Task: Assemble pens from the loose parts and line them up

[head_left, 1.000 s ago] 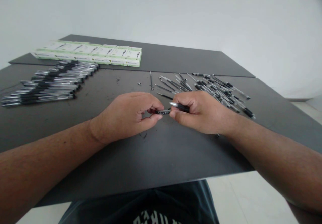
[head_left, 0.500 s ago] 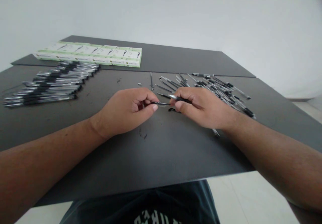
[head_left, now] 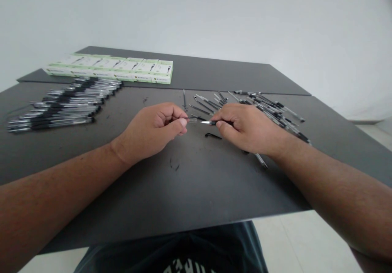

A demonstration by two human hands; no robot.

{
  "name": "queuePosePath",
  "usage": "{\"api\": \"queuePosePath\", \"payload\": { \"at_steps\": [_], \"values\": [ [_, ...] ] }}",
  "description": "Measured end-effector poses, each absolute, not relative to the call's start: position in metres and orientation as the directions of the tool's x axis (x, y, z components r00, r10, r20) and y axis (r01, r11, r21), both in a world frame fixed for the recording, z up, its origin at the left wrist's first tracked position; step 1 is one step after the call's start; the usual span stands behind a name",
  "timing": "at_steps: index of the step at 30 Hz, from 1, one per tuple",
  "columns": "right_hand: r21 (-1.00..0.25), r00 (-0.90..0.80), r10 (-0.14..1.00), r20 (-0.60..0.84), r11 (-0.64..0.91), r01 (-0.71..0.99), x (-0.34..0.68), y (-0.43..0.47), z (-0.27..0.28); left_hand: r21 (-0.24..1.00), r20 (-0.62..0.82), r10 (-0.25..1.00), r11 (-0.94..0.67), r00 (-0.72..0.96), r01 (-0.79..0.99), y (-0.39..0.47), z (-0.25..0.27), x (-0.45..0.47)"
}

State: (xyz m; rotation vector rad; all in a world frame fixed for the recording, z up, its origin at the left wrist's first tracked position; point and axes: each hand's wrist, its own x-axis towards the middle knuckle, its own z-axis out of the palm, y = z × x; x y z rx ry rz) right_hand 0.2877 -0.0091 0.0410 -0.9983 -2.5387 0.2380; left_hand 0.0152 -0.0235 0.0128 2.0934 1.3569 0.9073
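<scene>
My left hand [head_left: 165, 124] is closed in a pinch on a small clear pen cap [head_left: 192, 120] with a dark clip. Facing it from the right, my right hand [head_left: 245, 126] grips a black pen [head_left: 209, 122], its silver tip pointing left toward the cap. A short gap seems to separate tip and cap. On the table just below the pen lies a loose black clip piece [head_left: 213, 135]. Pen refills [head_left: 203, 108] are scattered behind my hands, and a pile of pens [head_left: 275, 111] lies beyond my right hand, partly hidden by it.
Several rows of finished-looking pens [head_left: 65, 101] lie at the left. Behind them, green and white boxes [head_left: 122, 68] stand in a row on the dark table [head_left: 147, 199]. Clear barrels [head_left: 261, 160] stick out below my right wrist. A pale wall [head_left: 196, 15] rises behind.
My hands have drawn slightly apart. The cap has moved up a little and left my right fingertips. The pen's silver tip has shifted left and down, level with the cap.
</scene>
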Motion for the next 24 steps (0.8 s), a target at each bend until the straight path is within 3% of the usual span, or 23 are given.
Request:
{"api": "queuePosePath", "payload": {
  "at_steps": [12, 24],
  "values": [
    [-0.226, -0.698, 0.666, 0.265, 0.746, 0.626, 0.2878, -0.0107, 0.0400, 0.574, 0.275, 0.885, -0.465, 0.376, 0.674, -0.0263, 0.0153, 0.0200],
    [-0.193, -0.741, 0.628, 0.239, 0.778, 0.598, 0.2870, -0.0086, 0.0363, 0.532, 0.209, 0.891, -0.449, 0.403, 0.718, -0.0241, 0.0141, 0.0201]
  ]
}}
